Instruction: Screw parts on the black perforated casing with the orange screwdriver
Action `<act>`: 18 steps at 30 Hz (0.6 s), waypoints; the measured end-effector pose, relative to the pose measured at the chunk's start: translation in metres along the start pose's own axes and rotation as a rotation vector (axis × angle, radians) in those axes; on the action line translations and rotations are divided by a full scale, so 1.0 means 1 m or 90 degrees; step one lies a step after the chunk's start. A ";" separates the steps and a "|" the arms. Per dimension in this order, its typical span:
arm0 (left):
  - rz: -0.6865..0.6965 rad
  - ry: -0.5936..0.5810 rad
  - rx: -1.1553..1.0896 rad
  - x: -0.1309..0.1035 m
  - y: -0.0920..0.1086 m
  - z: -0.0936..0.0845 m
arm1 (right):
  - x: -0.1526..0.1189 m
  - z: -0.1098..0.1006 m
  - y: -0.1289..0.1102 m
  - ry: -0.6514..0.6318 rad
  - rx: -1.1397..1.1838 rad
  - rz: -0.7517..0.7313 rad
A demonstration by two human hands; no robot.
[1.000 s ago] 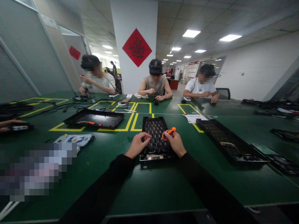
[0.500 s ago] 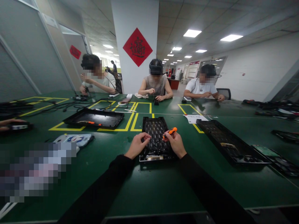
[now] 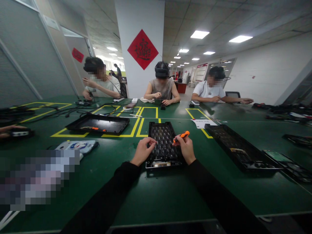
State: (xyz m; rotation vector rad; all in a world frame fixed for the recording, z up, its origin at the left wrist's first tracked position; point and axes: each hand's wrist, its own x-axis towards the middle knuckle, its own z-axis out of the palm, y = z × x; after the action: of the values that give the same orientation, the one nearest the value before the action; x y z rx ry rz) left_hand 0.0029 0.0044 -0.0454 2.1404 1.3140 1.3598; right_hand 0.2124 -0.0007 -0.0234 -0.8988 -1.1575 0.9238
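A black rectangular housing [image 3: 161, 133] with rows of small shiny shapes inside lies lengthwise before me on the green table. At its near end sits a pale, metallic-looking part [image 3: 161, 164]. My right hand [image 3: 187, 150] is closed round an orange-and-black screwdriver [image 3: 184, 134] over the housing's right side. Its handle points up and to the right; the shaft is hard to make out. Along the left edge, my left hand [image 3: 144, 150] is closed, thumb and fingertips together above the interior. Whatever lies between those fingertips, if anything, is too small to tell.
Another black housing [image 3: 240, 146] lies to the right, beside a green-topped part [image 3: 278, 156]. A black tray [image 3: 97, 123] with orange pieces stands at left, near cables and a phone-like object [image 3: 83, 146]. Three co-workers sit across the table; another person's hand [image 3: 7, 131] shows far left.
My right hand has shifted slightly right with the screwdriver, away from the housing's middle. My left hand stays nearly in place. The co-worker at right has stretched an arm outward.
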 end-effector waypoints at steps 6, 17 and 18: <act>-0.028 0.049 0.058 0.002 -0.009 0.001 | 0.001 -0.003 0.004 0.059 0.044 0.033; -0.087 0.039 0.074 0.002 -0.015 0.002 | -0.005 0.001 -0.001 -0.009 0.030 0.046; -0.089 0.039 0.073 0.002 -0.015 0.002 | -0.005 0.001 -0.002 -0.007 0.024 0.043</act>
State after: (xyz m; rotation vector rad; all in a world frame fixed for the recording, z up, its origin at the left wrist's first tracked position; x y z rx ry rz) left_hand -0.0030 0.0143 -0.0547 2.0485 1.5701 1.3321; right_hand 0.2110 -0.0059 -0.0235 -0.9068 -1.1214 1.0033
